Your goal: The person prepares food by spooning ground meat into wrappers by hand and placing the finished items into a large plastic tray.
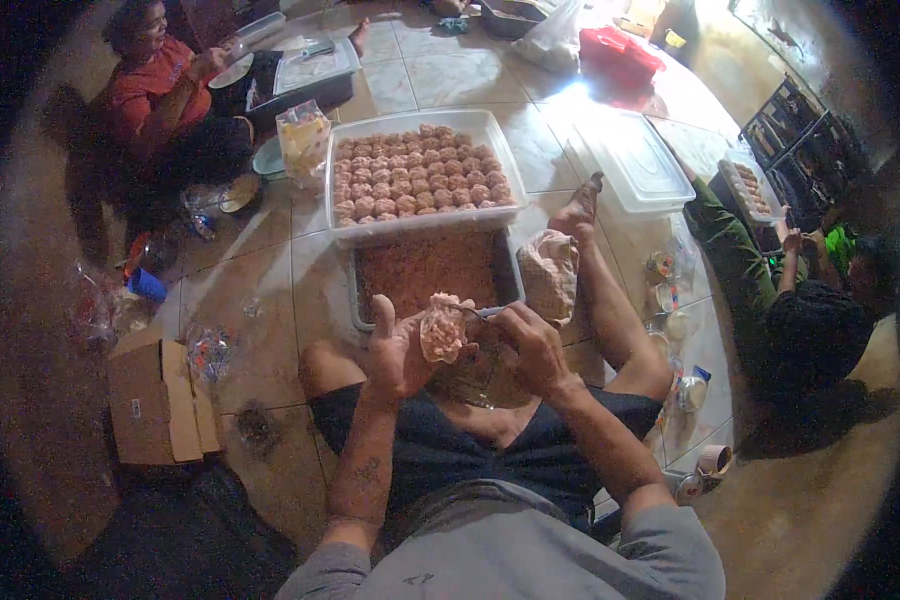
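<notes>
My left hand (403,349) is raised over my lap, thumb up, with a lump of pinkish minced filling in a thin wrapper (444,330) held at its fingers. My right hand (529,341) grips a thin metal utensil (480,311), whose tip touches the top of the lump. Just beyond the hands lies a grey tub of minced filling (431,266). Over its far part stands a clear plastic container (521,199) with rows of many similar round pieces (420,176). Beneath the hands is a roundish thing, partly hidden, that I cannot make out.
A checked cloth (551,274) lies by my right leg. On the left are a cardboard box (150,405), a blue cup (147,285) and a seated person. A translucent lid (641,165), several small tubs and another person are on the right.
</notes>
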A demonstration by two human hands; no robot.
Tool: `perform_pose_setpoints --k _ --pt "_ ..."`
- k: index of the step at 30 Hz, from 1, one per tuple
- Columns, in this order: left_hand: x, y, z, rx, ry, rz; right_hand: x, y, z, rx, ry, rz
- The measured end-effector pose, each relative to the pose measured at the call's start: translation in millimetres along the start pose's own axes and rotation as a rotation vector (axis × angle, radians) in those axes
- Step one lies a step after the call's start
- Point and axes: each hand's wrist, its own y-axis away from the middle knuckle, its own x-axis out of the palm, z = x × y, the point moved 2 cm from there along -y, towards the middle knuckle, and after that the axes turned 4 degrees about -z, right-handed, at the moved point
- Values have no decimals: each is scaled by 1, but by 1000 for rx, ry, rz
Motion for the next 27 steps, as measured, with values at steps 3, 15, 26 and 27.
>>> perform_pose_setpoints --k 3,15,26,27 --pt "0 1 1 -29 -83 -7 4 0 -7 15 13 -25" --pt "-19 -31 -14 -114 -71 0 0 -39 -6 193 -139 -371" --pt "-49 -12 -14 -167 163 -116 41 -56 -47 347 365 -26" --pt "-50 -11 -8 -166 177 -128 32 -46 -38 341 306 -86"
